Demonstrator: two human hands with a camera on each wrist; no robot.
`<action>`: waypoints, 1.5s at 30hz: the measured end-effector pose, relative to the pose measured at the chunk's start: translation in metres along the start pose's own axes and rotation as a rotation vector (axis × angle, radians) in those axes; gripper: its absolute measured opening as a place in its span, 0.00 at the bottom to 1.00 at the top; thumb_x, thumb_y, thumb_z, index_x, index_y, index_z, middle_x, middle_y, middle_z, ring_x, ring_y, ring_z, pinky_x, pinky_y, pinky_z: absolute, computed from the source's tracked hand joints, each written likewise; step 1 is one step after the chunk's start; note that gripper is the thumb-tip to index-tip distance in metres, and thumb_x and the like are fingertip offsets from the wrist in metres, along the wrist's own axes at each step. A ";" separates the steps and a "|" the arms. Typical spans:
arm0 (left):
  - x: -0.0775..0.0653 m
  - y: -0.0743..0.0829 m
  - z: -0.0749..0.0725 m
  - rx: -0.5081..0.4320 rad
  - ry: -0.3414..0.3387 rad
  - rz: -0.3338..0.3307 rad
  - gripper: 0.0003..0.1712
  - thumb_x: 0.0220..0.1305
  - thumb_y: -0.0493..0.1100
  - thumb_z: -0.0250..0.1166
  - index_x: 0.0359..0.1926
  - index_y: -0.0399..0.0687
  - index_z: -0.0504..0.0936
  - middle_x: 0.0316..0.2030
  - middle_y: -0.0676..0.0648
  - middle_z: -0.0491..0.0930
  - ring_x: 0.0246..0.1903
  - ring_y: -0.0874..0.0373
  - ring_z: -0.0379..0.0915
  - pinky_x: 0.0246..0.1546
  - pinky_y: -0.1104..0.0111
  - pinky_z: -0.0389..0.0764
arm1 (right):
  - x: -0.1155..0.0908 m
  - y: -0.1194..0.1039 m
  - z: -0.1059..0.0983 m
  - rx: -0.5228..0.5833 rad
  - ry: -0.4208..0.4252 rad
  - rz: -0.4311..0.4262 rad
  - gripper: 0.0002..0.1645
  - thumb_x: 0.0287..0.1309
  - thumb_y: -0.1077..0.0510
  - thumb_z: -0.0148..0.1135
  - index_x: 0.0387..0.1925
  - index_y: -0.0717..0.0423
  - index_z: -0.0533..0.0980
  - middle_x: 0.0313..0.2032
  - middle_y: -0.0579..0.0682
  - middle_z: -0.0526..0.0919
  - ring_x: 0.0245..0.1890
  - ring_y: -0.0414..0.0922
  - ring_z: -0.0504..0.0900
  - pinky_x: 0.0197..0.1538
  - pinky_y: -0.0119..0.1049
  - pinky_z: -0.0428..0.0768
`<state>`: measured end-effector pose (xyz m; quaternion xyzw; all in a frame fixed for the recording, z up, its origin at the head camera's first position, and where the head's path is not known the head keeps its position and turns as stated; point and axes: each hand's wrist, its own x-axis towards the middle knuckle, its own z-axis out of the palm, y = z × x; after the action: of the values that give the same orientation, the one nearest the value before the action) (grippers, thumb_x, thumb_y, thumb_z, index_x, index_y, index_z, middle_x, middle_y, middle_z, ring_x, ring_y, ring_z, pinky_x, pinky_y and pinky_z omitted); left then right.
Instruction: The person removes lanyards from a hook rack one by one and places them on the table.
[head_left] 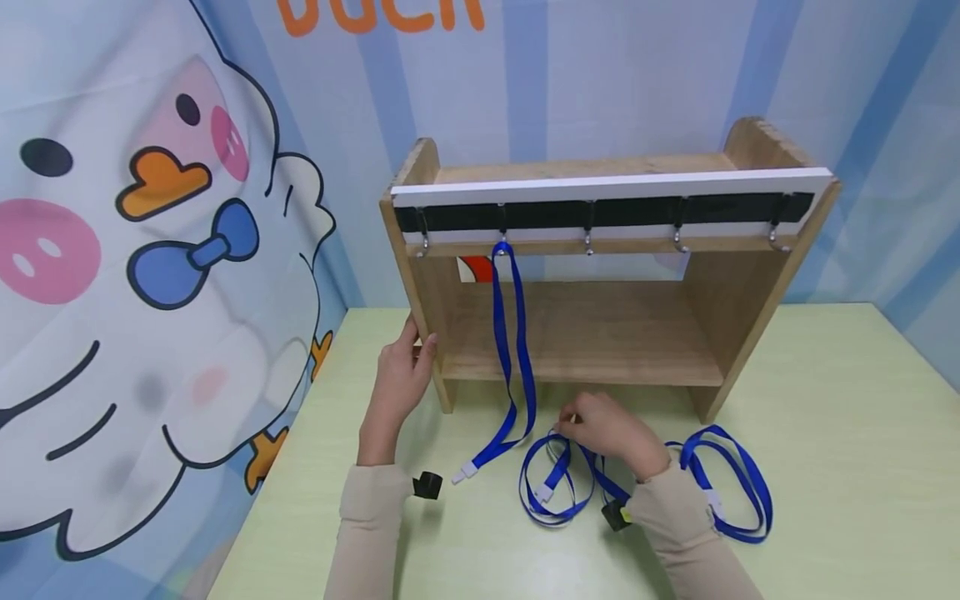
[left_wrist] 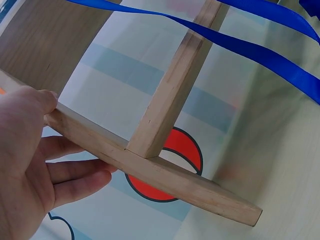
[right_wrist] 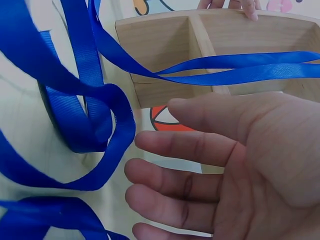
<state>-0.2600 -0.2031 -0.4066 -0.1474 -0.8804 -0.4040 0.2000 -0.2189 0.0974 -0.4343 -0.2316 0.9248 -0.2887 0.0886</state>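
Observation:
My left hand (head_left: pixel 405 375) grips the left side panel of a wooden shelf (head_left: pixel 577 333); its thumb lies on the front edge and its fingers on the outer side. A blue lanyard (head_left: pixel 527 387) hangs from the shelf's second hook from the left, its white clip (head_left: pixel 467 472) low over the table. Just in front of the shelf, my right hand (head_left: pixel 607 429) is over a loosely coiled blue lanyard (head_left: pixel 556 475). In the right wrist view the fingers (right_wrist: pixel 170 172) are nearly straight, thumb apart, beside the blue strap (right_wrist: pixel 117 115).
Another looped blue lanyard (head_left: pixel 763 496) lies on the table at the right, partly behind the right forearm. Metal hooks (head_left: pixel 680 237) line the white and black strip (head_left: pixel 630 211) across the shelf's top front. A cartoon-printed cloth (head_left: pixel 615 75) stands behind the table (head_left: pixel 847 375).

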 end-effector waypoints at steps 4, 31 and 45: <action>0.002 0.000 -0.001 0.003 0.003 0.007 0.27 0.79 0.44 0.53 0.73 0.39 0.64 0.60 0.33 0.77 0.49 0.39 0.83 0.46 0.50 0.85 | 0.000 -0.003 -0.001 -0.002 0.013 0.009 0.10 0.67 0.59 0.62 0.41 0.62 0.86 0.34 0.49 0.85 0.25 0.40 0.74 0.31 0.36 0.75; 0.002 -0.004 0.000 -0.025 0.006 0.017 0.27 0.79 0.44 0.53 0.73 0.42 0.65 0.61 0.34 0.77 0.46 0.42 0.85 0.43 0.52 0.86 | 0.008 -0.064 -0.035 0.129 0.300 -0.147 0.18 0.71 0.55 0.61 0.55 0.63 0.80 0.28 0.45 0.82 0.25 0.41 0.76 0.28 0.36 0.78; 0.001 -0.004 0.000 -0.031 -0.003 0.019 0.27 0.79 0.45 0.54 0.73 0.41 0.65 0.61 0.34 0.77 0.46 0.42 0.85 0.43 0.53 0.86 | 0.018 -0.077 -0.044 0.144 0.353 -0.158 0.22 0.71 0.56 0.61 0.58 0.67 0.76 0.31 0.49 0.83 0.27 0.42 0.77 0.30 0.36 0.79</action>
<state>-0.2622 -0.2055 -0.4083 -0.1596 -0.8729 -0.4152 0.2003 -0.2184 0.0542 -0.3545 -0.2421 0.8820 -0.3961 -0.0815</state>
